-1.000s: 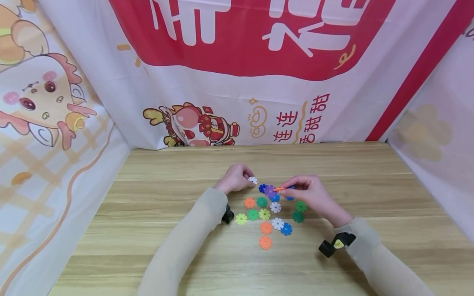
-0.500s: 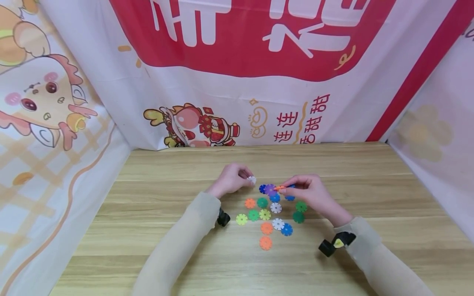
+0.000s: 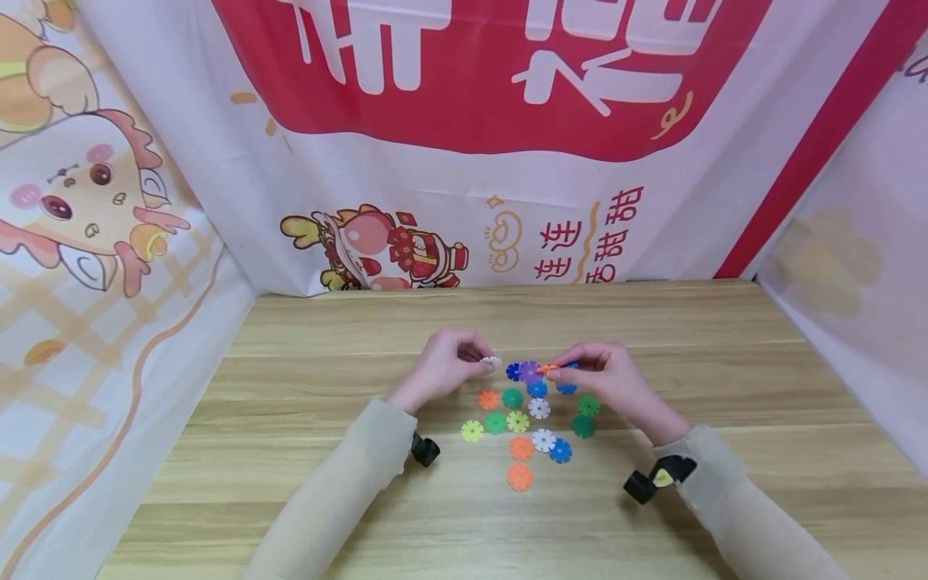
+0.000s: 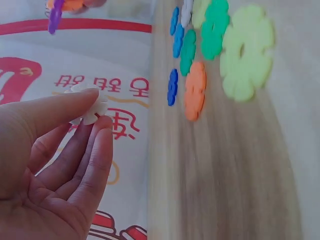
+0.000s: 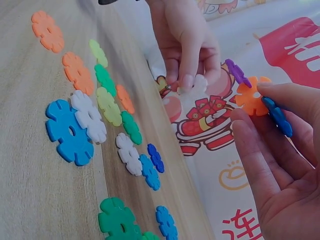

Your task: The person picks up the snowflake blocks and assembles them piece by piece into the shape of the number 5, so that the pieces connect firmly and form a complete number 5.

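My left hand (image 3: 451,362) pinches a white notched disc (image 4: 86,102) between thumb and fingertips, raised over the table. To its right, my right hand (image 3: 607,379) grips an orange notched disc (image 5: 252,96) by its edge. A purple disc (image 5: 237,73) and a blue disc (image 5: 278,116) are slotted onto opposite sides of that orange one. The white disc is apart from this joined piece. In the right wrist view both hands show, with the white disc (image 5: 194,88) left of the purple one.
Several loose notched discs lie flat on the wooden table (image 3: 362,515) below the hands. Among them are an orange disc (image 3: 519,477), a yellow-green disc (image 3: 472,431), a green disc (image 3: 583,426) and a blue disc (image 3: 561,450). A printed cloth (image 3: 435,177) hangs behind.
My left hand has drawn slightly left and lower in the head view, and the white disc it pinches has turned flatter. The right hand and its joined discs have stayed nearly still.
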`<state>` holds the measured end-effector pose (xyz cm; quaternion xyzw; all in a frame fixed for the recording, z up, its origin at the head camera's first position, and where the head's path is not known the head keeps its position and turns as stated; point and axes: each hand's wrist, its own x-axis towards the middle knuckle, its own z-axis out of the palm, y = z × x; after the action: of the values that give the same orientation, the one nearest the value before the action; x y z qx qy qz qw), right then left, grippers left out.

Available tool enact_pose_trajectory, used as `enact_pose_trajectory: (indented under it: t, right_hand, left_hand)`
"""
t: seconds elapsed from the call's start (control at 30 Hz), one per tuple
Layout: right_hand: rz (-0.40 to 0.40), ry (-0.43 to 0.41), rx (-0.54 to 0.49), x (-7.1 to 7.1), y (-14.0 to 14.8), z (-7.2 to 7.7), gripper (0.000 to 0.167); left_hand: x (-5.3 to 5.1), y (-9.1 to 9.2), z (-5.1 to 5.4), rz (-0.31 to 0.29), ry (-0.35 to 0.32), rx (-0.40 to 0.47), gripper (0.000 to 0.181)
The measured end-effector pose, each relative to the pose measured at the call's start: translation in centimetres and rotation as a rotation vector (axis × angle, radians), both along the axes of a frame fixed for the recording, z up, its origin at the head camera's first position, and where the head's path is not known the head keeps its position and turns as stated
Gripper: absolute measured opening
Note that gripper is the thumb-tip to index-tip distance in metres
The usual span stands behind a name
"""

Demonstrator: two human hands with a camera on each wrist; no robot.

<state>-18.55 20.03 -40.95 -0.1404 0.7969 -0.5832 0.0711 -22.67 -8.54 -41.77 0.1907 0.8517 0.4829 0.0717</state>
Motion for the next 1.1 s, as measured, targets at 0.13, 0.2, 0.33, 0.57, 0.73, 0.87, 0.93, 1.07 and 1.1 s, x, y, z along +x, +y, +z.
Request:
enact_pose_trajectory:
  t: [0.13, 0.2, 0.33, 0.57, 0.73, 0.87, 0.93, 1.07, 1.1]
  right_hand:
    - [-0.003, -0.002, -0.002, 0.0, 0.0, -0.1, 0.022]
    - [-0.004, -0.001, -0.004, 0.0, 0.0, -0.2, 0.022]
    - [-0.003, 0.002, -0.005, 0.1, -0.1, -0.3, 0.021]
    - [0.001, 0.006, 0.001, 0.2, -0.3, -0.3, 0.021]
    - [0.004, 0.006, 0.005, 0.2, -0.3, -0.3, 0.022]
    - [-0.002, 0.006, 0.013, 0.3, -0.4, -0.4, 0.022]
    - [0.000, 0.003, 0.013, 0.3, -0.5, -0.4, 0.022]
    - [0.019, 0.014, -0.008, 0.3, -0.7, -0.4, 0.023]
    - [0.026, 0.016, -0.014, 0.3, -0.8, -0.4, 0.024]
  left_hand:
    - [0.9, 0.0, 0.3, -0.003, 0.028, 0.044, 0.011]
    - [1.4, 0.1, 0.5, -0.007, 0.038, 0.065, 0.011]
    - [2.2, 0.3, 0.8, -0.028, 0.051, 0.096, 0.010]
    - [3.1, 0.6, 0.9, -0.037, 0.046, 0.106, 0.010]
    - [3.5, 0.7, 0.9, -0.037, 0.065, 0.104, 0.010]
    - [3.6, 0.9, 0.8, -0.038, 0.077, 0.104, 0.010]
    - [3.7, 0.9, 0.8, -0.042, 0.072, 0.115, 0.010]
    - [3.9, 1.1, 0.9, -0.051, 0.065, 0.130, 0.010]
    - [3.9, 1.1, 0.9, -0.052, 0.066, 0.132, 0.010]
